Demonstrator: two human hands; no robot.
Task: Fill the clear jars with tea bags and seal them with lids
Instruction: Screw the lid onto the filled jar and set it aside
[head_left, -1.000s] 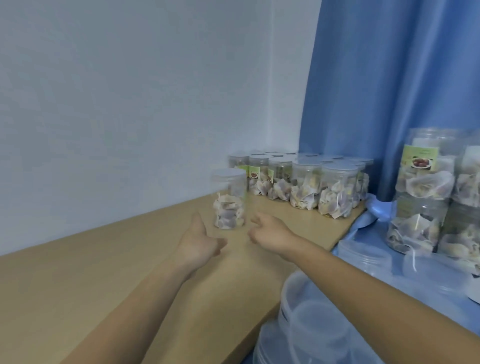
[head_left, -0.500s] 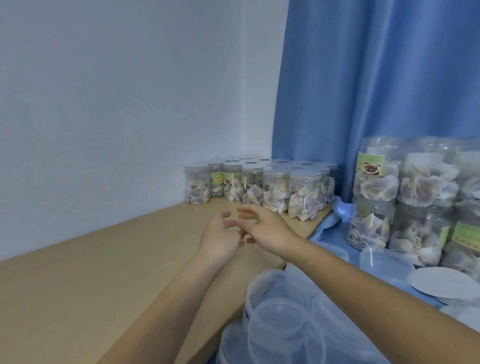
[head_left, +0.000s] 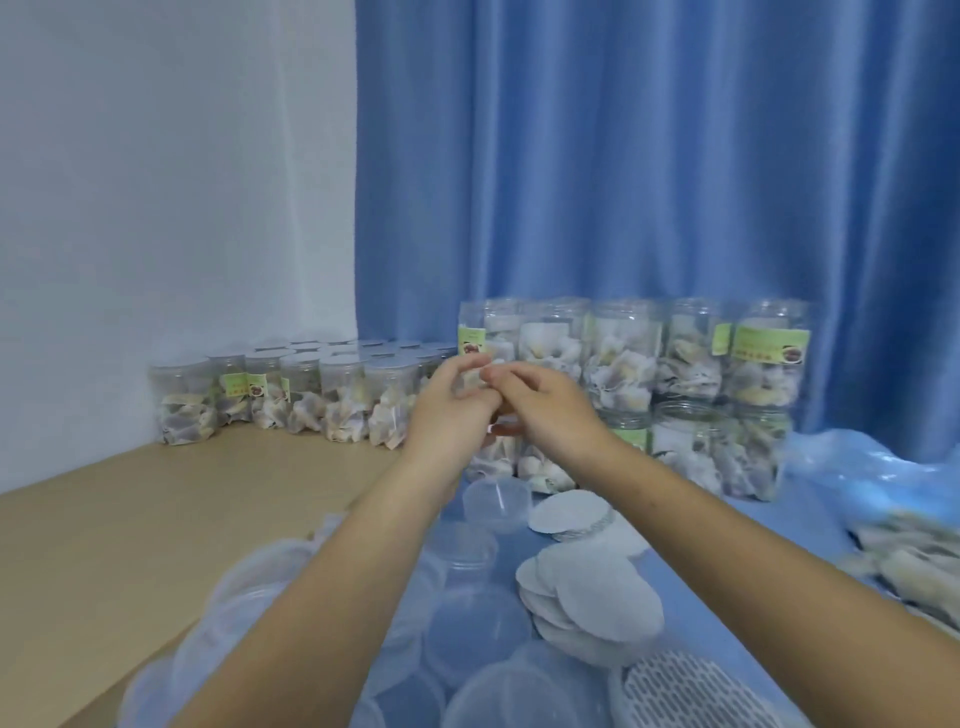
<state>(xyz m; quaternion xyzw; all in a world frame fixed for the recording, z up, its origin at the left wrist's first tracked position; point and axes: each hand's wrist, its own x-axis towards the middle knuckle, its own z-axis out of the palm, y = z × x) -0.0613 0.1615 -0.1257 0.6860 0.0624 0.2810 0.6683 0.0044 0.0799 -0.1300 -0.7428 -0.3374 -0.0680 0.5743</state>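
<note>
two hands are held together in mid-air, the left hand and the right hand touching at the fingers; the fingers are loosely curled and nothing is seen held, though the inner sides are hidden. a row of sealed jars is stood upright along the wall on the wooden worktop, to the left of and beyond the hands, nearer the left hand. a stacked group of filled jars without lids is set directly behind the hands on the blue sheet, nearer the right hand. loose clear lids and white liner discs are spread below the forearms. a heap of tea bags lies at the right edge. the jars appear clear, cylindrical, green-labelled, packed with pale bags. a lid is judged the next item needed.
</note>
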